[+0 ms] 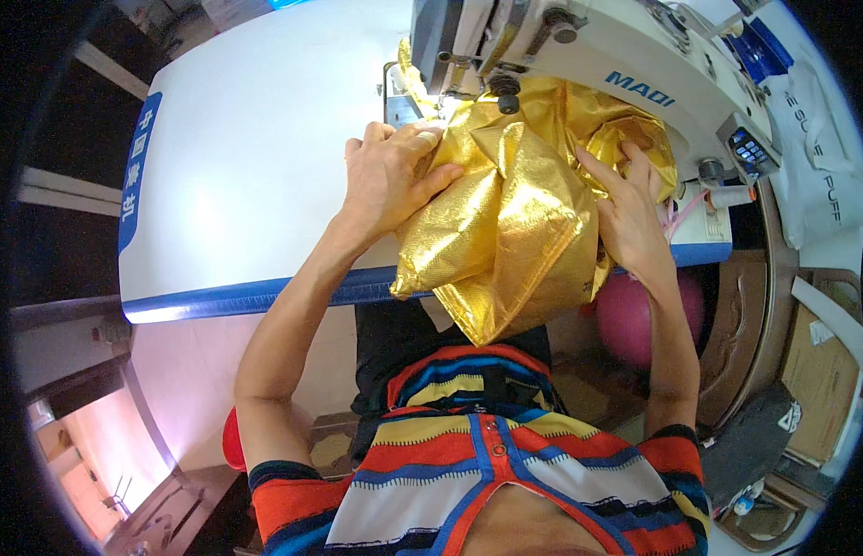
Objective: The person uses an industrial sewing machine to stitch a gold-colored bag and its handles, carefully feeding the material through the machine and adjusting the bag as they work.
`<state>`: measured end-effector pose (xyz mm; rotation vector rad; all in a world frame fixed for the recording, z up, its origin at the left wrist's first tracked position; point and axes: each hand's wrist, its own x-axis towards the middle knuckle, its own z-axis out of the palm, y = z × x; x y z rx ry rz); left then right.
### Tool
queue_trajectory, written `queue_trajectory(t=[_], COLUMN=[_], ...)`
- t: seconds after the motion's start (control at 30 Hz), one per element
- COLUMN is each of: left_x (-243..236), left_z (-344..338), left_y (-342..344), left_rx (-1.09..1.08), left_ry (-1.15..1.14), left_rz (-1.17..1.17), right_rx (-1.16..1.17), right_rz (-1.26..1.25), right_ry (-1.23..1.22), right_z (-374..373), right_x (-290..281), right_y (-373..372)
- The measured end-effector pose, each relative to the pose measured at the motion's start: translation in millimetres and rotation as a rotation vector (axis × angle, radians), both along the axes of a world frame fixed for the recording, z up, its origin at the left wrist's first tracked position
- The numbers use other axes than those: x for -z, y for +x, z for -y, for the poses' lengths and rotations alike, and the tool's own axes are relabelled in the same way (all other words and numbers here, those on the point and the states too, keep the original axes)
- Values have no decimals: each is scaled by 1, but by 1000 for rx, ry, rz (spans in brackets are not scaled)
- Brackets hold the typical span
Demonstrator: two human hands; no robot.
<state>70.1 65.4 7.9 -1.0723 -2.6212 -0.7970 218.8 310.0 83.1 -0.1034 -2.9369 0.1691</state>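
Shiny gold fabric [506, 204] lies bunched under the sewing machine [598, 65] and hangs in folds over the table's front edge. My left hand [390, 171] is at the needle area, its fingers bent by the fabric's left edge and its thumb on top, gripping the cloth. A narrow gold strip [408, 79] extends beyond the presser foot, partly hidden by the machine head. On the right, my right hand [628, 208] holds a bunched part of the same fabric, index finger stretched along it; the thumb is hidden.
The white sewing table [237, 185] has a blue front edge [237, 301]. At the right are a thread spool [731, 196], a small control panel [748, 146] and a white plastic bag [812, 157]. A pink round object [649, 320] sits below the table.
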Motion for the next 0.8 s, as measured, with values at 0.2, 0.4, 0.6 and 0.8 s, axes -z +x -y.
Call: queue_trajectory(t=[0.2,0.4,0.6,0.8], left_x=[2,-4,7,8], left_z=[3,3,3,3], left_y=[2,5,1,0], left_rx=[1,-3,3,20], left_ry=[40,-4,114,140], left_rz=[-14,57,-33,-38], right_rx=[-19,-9,6,8], right_rz=[-6,-25,-5,-16], right_ry=[-16,-6,-11,9], right_z=[3,1,3,4], right_x=[0,2,0,-2], right_y=[1,3,5,8])
